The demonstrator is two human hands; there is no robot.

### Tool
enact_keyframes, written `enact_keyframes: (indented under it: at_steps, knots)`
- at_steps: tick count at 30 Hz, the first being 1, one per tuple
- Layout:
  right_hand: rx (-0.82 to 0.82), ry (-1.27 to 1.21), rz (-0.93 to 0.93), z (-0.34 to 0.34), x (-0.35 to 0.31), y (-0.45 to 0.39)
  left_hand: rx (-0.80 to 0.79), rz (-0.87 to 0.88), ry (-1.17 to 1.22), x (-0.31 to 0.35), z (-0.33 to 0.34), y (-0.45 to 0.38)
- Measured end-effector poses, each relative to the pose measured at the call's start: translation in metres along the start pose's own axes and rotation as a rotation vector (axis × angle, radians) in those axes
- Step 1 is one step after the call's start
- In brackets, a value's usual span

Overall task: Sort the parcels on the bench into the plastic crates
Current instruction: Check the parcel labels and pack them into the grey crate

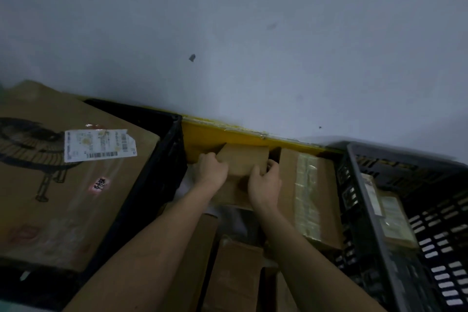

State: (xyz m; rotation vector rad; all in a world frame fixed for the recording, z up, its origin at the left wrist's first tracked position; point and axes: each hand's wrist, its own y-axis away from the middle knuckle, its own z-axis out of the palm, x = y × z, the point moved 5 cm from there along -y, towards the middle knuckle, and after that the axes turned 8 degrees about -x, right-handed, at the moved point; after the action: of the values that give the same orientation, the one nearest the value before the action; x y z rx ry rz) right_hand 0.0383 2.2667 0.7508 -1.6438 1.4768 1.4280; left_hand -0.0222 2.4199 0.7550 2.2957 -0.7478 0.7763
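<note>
A small brown cardboard parcel [243, 159] stands against the yellow back edge of the bench [202, 132]. My left hand [211, 172] grips its left side and my right hand [264, 185] grips its right side, fingers curled round the edges. A black plastic crate [162, 159] on the left holds a large carton [63, 172] with a torn white label. On the right a grey slotted crate [374, 210] holds a few flat parcels [395, 220]. A taped brown parcel [311, 197] lies just right of my right hand.
Several more cardboard boxes [235, 273] lie on the bench under my forearms, with something white between them. A pale wall [253, 33] rises directly behind the bench. The two crates close in the bench on both sides.
</note>
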Motion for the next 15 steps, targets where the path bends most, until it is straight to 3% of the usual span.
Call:
enact_keyframes:
  at_steps: [5, 11, 15]
  knots:
    - [-0.051, -0.096, -0.129, -0.018, -0.037, 0.014, 0.074, 0.073, 0.140, 0.027, -0.032, 0.024]
    - [-0.167, -0.108, -0.287, -0.049, -0.076, 0.041, -0.034, 0.020, 0.760, 0.030, -0.040, 0.063]
    - [-0.138, -0.127, -0.347, -0.077, -0.090, 0.047, -0.032, -0.001, 0.989, 0.034, -0.048, 0.085]
